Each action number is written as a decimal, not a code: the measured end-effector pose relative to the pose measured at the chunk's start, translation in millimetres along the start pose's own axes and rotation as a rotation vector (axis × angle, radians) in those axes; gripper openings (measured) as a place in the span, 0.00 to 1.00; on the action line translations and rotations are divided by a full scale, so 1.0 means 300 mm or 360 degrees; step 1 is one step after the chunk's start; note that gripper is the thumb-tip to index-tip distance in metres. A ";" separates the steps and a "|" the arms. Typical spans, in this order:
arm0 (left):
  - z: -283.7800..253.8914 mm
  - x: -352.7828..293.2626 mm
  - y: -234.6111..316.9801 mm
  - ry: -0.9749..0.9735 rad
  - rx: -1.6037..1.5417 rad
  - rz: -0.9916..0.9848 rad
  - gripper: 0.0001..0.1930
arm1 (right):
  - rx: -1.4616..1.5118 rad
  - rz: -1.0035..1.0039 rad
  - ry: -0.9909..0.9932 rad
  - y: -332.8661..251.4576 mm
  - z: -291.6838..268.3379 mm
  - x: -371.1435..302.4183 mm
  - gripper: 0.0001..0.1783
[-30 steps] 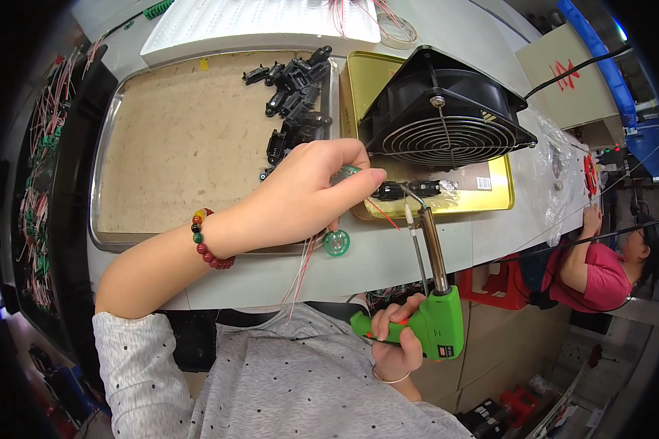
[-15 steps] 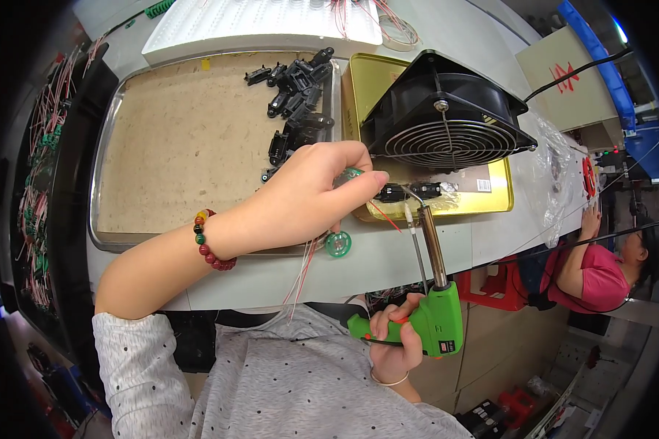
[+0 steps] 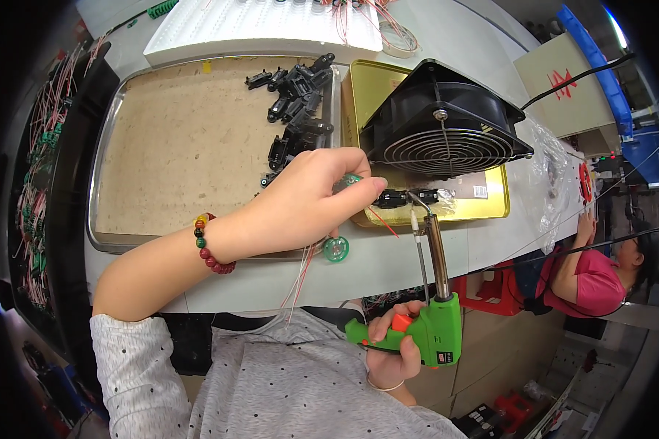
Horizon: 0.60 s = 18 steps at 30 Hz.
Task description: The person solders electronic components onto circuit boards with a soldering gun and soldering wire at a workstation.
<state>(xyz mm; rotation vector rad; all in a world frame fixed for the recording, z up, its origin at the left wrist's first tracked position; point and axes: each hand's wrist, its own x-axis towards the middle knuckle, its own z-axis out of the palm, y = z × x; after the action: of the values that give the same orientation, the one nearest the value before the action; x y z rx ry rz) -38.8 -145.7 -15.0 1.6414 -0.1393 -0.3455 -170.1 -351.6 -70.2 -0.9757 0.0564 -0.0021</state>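
Note:
My left hand (image 3: 322,186) is closed in a pinch over the near edge of a gold tin lid. A green part (image 3: 351,180) shows between its fingers, and thin red and white wires hang below the palm beside a translucent green disc (image 3: 337,249). Against the fingertips lies a black plastic housing (image 3: 395,198); whether they grip it too is hidden. My right hand (image 3: 395,344) grips a green soldering gun (image 3: 439,333) by its handle, below the table edge. The gun's bent tip (image 3: 419,200) meets the housing, with a thin feed tube (image 3: 420,249) alongside.
A black fan (image 3: 447,121) stands on the gold tin lid (image 3: 494,205). Left of it, a metal-rimmed tray (image 3: 168,161) holds several black housings (image 3: 294,95). A white foam tray (image 3: 263,33) lies behind. Clear plastic film (image 3: 553,175) and a seated person (image 3: 593,282) are at right.
The soldering gun has shifted slightly downward, and its tip sits a little farther right. More of its orange trigger shows now as my right fingers have moved. My left hand stays nearly still.

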 end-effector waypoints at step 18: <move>-0.001 -0.001 0.000 -0.0007 0.0002 -0.0003 0.12 | 0.0087 -0.0009 -0.0062 0.001 -0.012 0.009 0.26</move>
<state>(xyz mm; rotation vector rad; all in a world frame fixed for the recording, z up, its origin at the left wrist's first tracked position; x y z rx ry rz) -38.9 -145.2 -14.9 1.6423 -0.1414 -0.3506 -167.5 -354.4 -72.6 -0.9211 0.0177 0.0100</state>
